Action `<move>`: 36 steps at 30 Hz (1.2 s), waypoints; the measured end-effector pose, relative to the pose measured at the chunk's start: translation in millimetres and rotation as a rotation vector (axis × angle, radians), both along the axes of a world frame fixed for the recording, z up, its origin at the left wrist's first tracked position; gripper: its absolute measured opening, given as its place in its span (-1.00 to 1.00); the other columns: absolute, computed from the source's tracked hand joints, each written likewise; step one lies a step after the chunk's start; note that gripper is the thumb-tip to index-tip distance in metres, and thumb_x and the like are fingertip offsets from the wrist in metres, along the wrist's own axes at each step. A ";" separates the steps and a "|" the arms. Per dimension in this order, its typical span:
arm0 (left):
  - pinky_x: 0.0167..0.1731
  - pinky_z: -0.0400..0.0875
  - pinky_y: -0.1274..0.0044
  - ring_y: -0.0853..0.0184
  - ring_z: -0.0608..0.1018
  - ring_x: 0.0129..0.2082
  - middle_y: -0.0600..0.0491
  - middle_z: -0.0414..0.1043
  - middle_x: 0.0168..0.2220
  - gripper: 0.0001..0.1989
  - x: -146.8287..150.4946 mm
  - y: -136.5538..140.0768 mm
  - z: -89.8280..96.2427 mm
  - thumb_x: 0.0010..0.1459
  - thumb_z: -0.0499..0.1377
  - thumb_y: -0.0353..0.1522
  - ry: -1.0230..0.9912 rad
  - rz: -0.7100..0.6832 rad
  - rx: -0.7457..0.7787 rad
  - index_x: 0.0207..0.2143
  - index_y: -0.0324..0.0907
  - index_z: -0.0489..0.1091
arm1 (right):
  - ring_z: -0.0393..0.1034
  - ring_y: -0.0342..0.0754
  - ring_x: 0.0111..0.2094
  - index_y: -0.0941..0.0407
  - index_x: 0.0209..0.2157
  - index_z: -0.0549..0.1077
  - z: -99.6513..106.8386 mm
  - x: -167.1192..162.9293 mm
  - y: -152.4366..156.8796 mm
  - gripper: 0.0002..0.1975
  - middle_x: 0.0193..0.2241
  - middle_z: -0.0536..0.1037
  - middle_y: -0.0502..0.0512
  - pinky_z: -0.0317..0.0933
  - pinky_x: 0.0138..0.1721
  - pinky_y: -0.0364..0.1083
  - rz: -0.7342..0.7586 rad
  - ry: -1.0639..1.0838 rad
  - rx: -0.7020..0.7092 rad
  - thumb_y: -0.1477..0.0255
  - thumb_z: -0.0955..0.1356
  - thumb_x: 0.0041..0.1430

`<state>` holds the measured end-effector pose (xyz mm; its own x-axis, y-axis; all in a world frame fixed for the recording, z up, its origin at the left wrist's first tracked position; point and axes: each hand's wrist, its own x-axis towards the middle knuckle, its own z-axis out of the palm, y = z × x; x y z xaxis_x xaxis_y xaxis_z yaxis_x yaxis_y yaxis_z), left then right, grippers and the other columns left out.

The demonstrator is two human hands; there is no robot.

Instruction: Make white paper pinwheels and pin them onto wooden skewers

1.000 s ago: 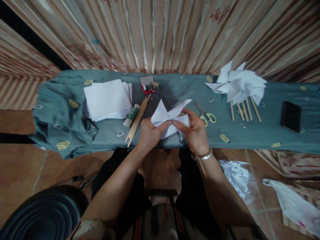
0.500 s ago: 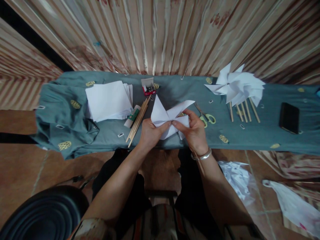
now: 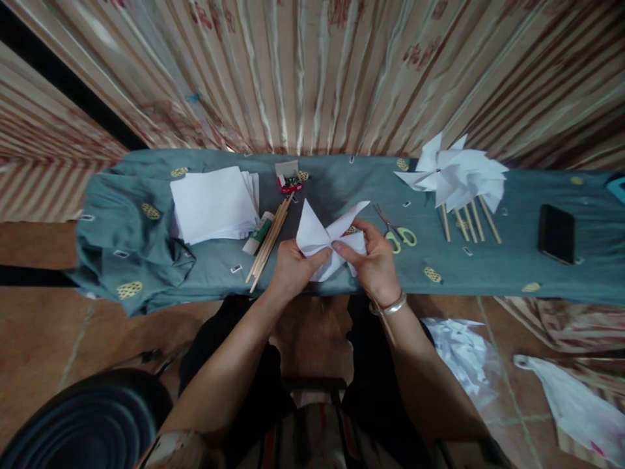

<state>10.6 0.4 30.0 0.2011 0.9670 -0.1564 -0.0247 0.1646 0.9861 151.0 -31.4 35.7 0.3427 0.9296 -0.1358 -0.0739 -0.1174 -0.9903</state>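
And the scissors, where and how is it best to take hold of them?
Probably by the green handles, coming from the person's side: the scissors lie with loops nearer the person and blades pointing away. The right hand is nearest, but holds the paper pinwheel.

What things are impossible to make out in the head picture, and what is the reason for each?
In the head view:
- Left hand: most fingers hidden by the held paper pinwheel.
- Right-side wooden sticks: upper ends covered by the piled pinwheels.
- Glue stick: label print too small, blurred.
- Blue object: cut off by the right edge.
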 end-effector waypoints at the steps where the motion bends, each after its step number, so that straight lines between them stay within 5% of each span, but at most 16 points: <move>1: -0.35 0.50 0.48 0.26 0.58 -0.41 -0.01 0.58 -0.43 -0.73 -0.6 -0.1 -0.7 -0.20 0.33 -0.30 0.001 -0.001 0.002 -0.43 -0.32 0.54 | 0.41 -0.08 -0.43 0.08 -0.10 0.40 -0.6 -0.7 -0.2 -0.37 -0.38 0.56 -0.01 0.34 -0.36 -0.07 -0.004 -0.010 0.007 0.22 0.56 -0.25; 9: -0.34 0.53 0.44 0.22 0.60 -0.38 -0.04 0.61 -0.38 -0.73 -1.6 -0.2 -3.6 -0.19 0.33 -0.32 -0.007 0.013 -0.021 -0.38 -0.29 0.55 | 0.42 -0.07 -0.41 0.10 -0.07 0.39 -7.8 -2.0 -1.7 -0.38 -0.34 0.57 0.02 0.34 -0.33 -0.07 0.009 -0.076 -0.002 0.23 0.54 -0.20; 18: -0.43 0.49 0.51 0.27 0.58 -0.45 -0.03 0.59 -0.44 -0.79 -8.3 -5.4 -2.4 -0.20 0.33 -0.34 -0.002 0.008 -0.076 -0.46 -0.29 0.54 | 0.41 -0.07 -0.49 0.12 -0.41 0.54 -3.8 1.9 -6.7 -0.64 -0.49 0.60 0.01 0.30 -0.40 -0.07 0.151 -0.027 -0.134 0.17 0.53 -0.21; 28: -0.38 0.47 0.49 0.27 0.57 -0.44 -0.02 0.58 -0.41 -0.61 -11.7 -13.2 -3.2 -0.16 0.36 -0.15 -0.078 -0.121 -0.089 -0.37 -0.29 0.55 | 0.35 -0.09 -0.57 0.11 -0.52 0.53 -6.2 1.5 -8.5 -0.65 -0.60 0.55 -0.01 0.25 -0.49 -0.09 0.060 -0.114 -0.109 0.13 0.54 -0.27; 34: -0.23 0.49 0.39 0.19 0.60 -0.28 -0.02 0.60 -0.29 -0.49 -27.1 -2.5 -6.7 0.12 0.10 0.05 -0.110 -0.109 0.046 -0.27 -0.19 0.55 | 0.29 -0.12 -0.58 0.10 -0.55 0.55 1.0 7.5 -13.7 -0.73 -0.61 0.52 -0.03 0.19 -0.52 -0.12 0.047 -0.152 -0.065 0.20 0.53 -0.21; 36: -0.13 0.47 0.36 0.18 0.59 -0.20 0.01 0.60 -0.25 -0.53 -36.9 8.6 -12.9 0.23 -0.02 -0.01 0.064 -0.032 0.118 -0.24 -0.11 0.54 | 0.26 -0.13 -0.59 0.10 -0.56 0.55 4.2 11.4 -17.0 -0.74 -0.62 0.51 -0.03 0.15 -0.55 -0.13 0.063 -0.172 -0.053 0.20 0.52 -0.20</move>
<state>-26.3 9.0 17.1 0.2250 0.9728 -0.0550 0.0421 0.0467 0.9980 162.4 -48.3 39.9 0.3062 0.9431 -0.1299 0.1054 -0.1693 -0.9799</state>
